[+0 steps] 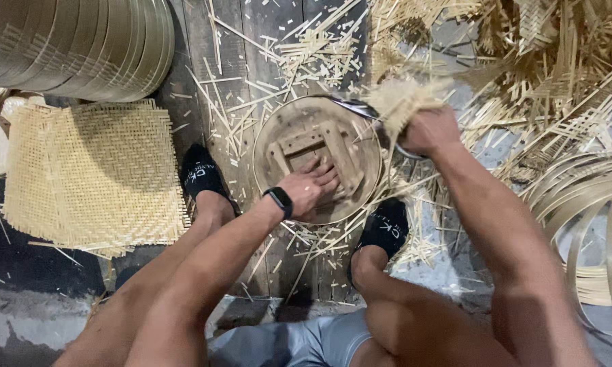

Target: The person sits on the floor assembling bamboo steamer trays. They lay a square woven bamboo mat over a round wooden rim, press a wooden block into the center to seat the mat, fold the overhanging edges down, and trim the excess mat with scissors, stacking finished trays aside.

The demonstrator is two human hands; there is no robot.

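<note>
My left hand [311,187] lies flat, grip released, on the round woven tray [317,158] standing on the plank floor [197,54] between my black-socked feet [202,175]. Beyond it, my right hand [428,130] is clenched on shears [355,109] at the tray's frayed far rim, strip offcuts [306,51] scattered past it.

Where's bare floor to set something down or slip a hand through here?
Barest patch: dark floor under the woven mat, lower left, with few stray slivers. A narrow plank strip runs between that mat and the round wooden form, partly taken by a black slipper. Crowded: splinters above the form, cuttings and bamboo hoops right. Left hand presses the form; right hand grips trimmed strips and shears.
</note>
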